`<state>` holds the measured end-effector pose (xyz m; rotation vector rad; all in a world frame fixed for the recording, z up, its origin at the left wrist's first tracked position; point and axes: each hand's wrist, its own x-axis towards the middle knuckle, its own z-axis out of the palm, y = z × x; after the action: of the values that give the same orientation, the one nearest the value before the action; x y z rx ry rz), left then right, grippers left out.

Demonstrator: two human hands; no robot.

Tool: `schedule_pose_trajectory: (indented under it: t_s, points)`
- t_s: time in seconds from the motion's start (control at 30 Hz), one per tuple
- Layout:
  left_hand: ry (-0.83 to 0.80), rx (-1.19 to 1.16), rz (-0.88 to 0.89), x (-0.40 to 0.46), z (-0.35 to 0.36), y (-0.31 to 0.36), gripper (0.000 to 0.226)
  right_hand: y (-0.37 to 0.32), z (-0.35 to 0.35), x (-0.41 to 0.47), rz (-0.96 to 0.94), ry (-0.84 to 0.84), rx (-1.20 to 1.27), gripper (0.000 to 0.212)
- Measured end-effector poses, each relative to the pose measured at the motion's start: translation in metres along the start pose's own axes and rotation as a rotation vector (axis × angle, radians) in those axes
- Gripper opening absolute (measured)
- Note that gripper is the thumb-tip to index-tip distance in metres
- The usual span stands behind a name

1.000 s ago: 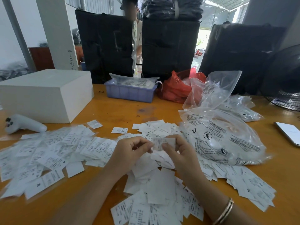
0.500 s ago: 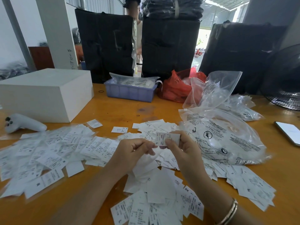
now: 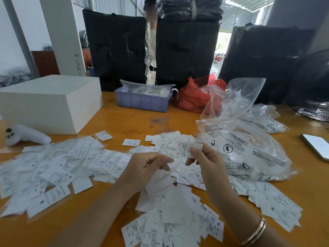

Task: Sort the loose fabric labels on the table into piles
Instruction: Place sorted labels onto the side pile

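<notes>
Closest to the person, a loose heap of white fabric labels [image 3: 179, 216] lay fanned on the orange table [image 3: 124, 120], some face up with size letters showing — an SX and an XL could be read — and others blank side up.

Just above that heap the hands had come apart. A second earlier both had been pinching at the same small label between them; now the right hand [image 3: 204, 163] alone held it, the label [image 3: 187, 149] nipped upright between thumb and fingertips, lifted a little higher and turned so its print faced the wearer, an L showing at the lower corner. The left hand [image 3: 147, 166] had let go and hung beside it with fingers loosely curled; whether anything lay in them I could not tell. To my eye that meant one label had been separated from whatever it clung to and was being read for size, so the next thing would be dropping it on its matching pile.

To the left spread a wide, overlapping drift of labels [image 3: 58, 166], several marked M, seemingly a pile already under way. To the right more labels trailed out from under a printed clear plastic bag [image 3: 249, 150]. Much remained unsorted.

Farther back stood a white box [image 3: 49, 102] and a blue tray [image 3: 142, 101].
</notes>
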<state>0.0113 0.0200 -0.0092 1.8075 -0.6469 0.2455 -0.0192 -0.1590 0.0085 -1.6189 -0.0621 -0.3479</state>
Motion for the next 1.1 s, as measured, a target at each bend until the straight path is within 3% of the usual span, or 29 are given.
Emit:
schedule_pose_trajectory:
  t_s: [0.3,0.53,0.87,1.1]
  points:
    - [-0.011,0.009,0.015,0.000,0.000,0.002,0.018,-0.003,-0.009,0.004,0.212,-0.167,0.136,0.029]
    - [-0.004,0.057,0.003,0.000,-0.001,0.001,0.021,-0.004,-0.010,0.004,0.208,-0.285,0.083,0.027]
    - [-0.015,0.062,0.028,0.000,-0.001,0.002,0.022,0.002,-0.013,0.006,0.147,-0.171,0.045,0.024]
    - [0.017,0.099,0.017,0.001,-0.001,-0.002,0.029,0.000,-0.011,0.003,0.167,-0.303,0.041,0.024]
